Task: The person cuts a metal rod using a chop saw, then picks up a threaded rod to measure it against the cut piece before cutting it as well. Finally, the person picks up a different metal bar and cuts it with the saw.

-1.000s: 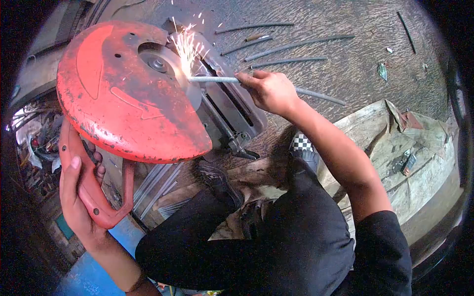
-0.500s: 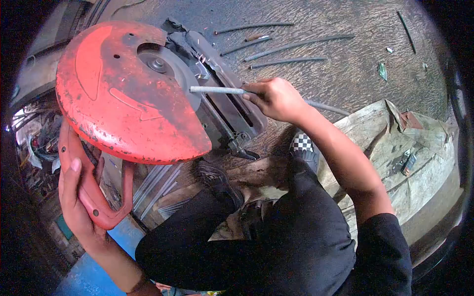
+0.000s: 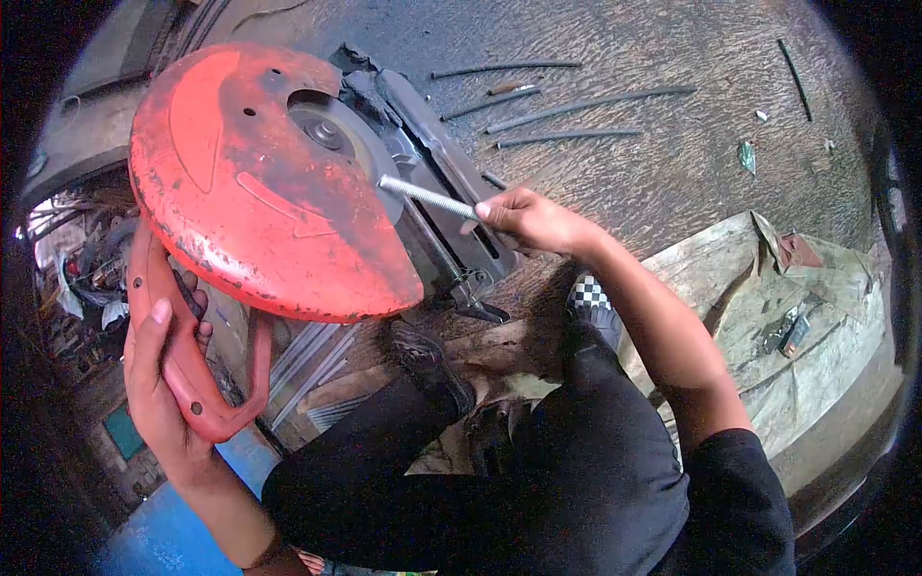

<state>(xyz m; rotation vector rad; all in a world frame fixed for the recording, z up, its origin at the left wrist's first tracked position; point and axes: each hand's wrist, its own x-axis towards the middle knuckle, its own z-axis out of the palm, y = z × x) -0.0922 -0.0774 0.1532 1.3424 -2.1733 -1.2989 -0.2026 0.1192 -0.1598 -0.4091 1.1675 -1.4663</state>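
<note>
A chop saw with a worn red blade guard (image 3: 254, 182) stands on the ground in front of me. My left hand (image 3: 158, 379) grips its red handle (image 3: 187, 374) at the lower left. My right hand (image 3: 528, 221) holds a threaded metal rod (image 3: 427, 196), lifted and tilted, its free end near the grey cutting disc (image 3: 360, 154). No sparks show. The saw's dark metal base and vise (image 3: 451, 230) lie under the rod.
Several long thin metal rods (image 3: 576, 101) lie on the rough ground beyond the saw. A worn concrete-coloured block (image 3: 816, 317) with small scraps sits at the right. My knees in black trousers and patterned shoes (image 3: 591, 293) are below. Metal strips (image 3: 307, 360) lie under the saw.
Sparks flew a second ago while the disc cut the rod. The saw head has since lifted, and my right hand has pulled the rod back and tilted it upward.
</note>
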